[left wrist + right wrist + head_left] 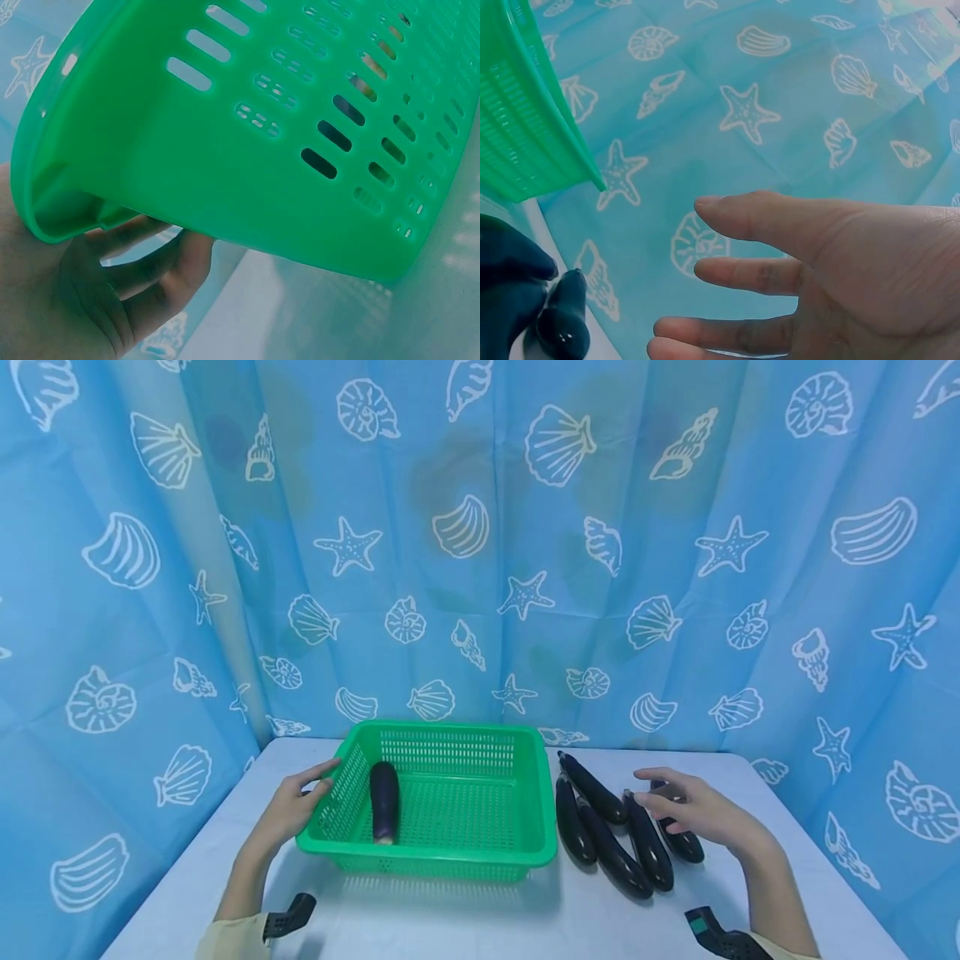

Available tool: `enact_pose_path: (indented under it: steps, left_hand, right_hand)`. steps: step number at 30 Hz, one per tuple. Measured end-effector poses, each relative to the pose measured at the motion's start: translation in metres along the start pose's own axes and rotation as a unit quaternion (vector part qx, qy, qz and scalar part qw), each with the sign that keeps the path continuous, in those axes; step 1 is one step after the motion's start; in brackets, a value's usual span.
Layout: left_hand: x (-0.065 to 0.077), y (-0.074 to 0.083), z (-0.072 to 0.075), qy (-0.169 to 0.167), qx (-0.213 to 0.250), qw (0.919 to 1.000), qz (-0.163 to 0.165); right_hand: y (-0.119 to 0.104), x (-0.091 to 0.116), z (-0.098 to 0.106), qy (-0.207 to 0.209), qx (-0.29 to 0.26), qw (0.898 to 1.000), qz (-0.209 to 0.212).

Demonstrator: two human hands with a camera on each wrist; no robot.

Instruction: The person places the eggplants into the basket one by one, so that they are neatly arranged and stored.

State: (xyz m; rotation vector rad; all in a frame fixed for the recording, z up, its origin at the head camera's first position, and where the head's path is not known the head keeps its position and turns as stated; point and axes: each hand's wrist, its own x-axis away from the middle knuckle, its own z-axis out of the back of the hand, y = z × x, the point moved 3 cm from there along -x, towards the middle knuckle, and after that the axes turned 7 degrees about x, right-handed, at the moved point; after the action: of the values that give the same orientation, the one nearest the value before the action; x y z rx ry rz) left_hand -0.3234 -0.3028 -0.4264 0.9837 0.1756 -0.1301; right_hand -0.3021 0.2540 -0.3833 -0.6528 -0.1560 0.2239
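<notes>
A green plastic basket (pixel 420 860) with slotted walls stands on the table, one dark purple eggplant (pixel 385 802) lying in its left part. My left hand (pixel 296 802) holds the basket's left rim; the left wrist view shows fingers (pixel 180 274) tucked under the rim against the outer wall. To the right of the basket lie several glossy dark eggplants (pixel 615 860), close together. Over the rightmost of these is my right hand (pixel 701 810), its thumb and fingers spread apart. Nothing is between them in the right wrist view, where some eggplants (pixel 562 319) show at lower left.
A white-covered table (pixel 420 931) carries everything. Behind it and along both sides hangs a blue curtain (pixel 480 585) printed with white shells and starfish. Black wrist devices (pixel 291 918) sit on both forearms.
</notes>
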Motion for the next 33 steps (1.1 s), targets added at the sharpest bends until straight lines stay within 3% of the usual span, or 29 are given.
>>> enact_pose_path:
  steps: [22, 33]
  left_hand:
    - [0.001, 0.001, 0.000, -0.001, -0.003, 1.0000, 0.003]
    - [0.001, 0.002, 0.000, -0.003, -0.002, 1.0000, 0.003]
  right_hand:
    - [0.029, 0.006, 0.012, 0.009, 0.009, 0.999, -0.029]
    - [0.049, 0.005, 0.015, 0.032, 0.035, 0.996, -0.069]
